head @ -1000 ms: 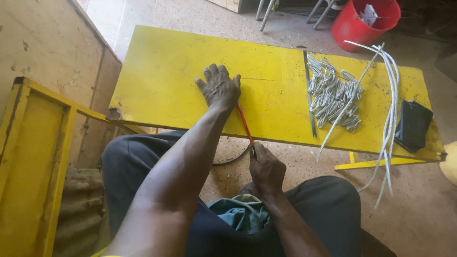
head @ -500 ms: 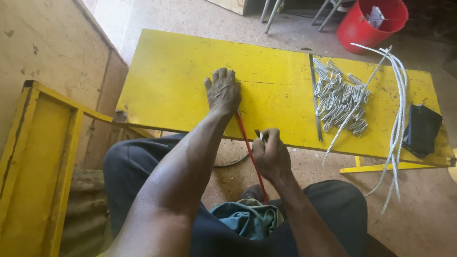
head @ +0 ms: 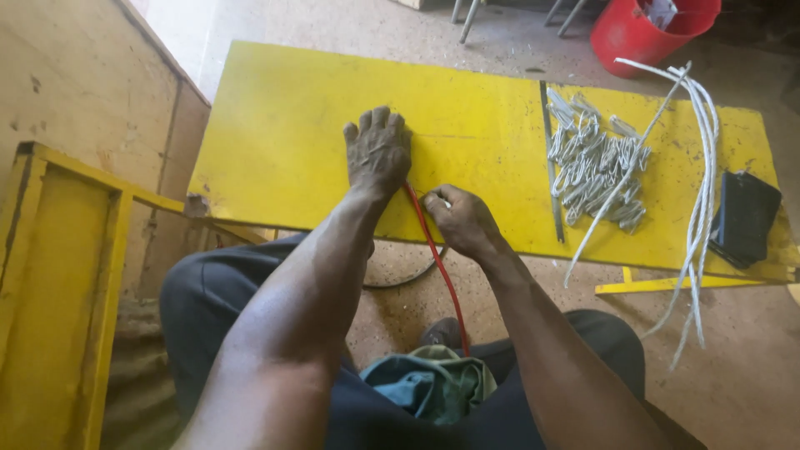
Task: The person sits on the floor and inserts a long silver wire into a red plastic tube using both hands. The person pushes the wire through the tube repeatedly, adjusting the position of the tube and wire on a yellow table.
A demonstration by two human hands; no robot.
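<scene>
Lying flat on the yellow board (head: 275, 125), the left hand (head: 377, 150) pins the red wire (head: 435, 254) with fingers spread, while the right hand (head: 460, 218), now up at the board's edge, pinches it closed

A flat yellow painted wooden desk (head: 292, 142) stands on a gritty, speckled concrete floor (head: 750, 367), which is brightly lit at the far left. A worn tan plywood wall (head: 75, 92) rises on the left, with a yellow wooden frame (head: 50, 275) near it. A red plastic bucket (head: 633, 33) sits far right beside grey metal legs (head: 467, 15).
</scene>
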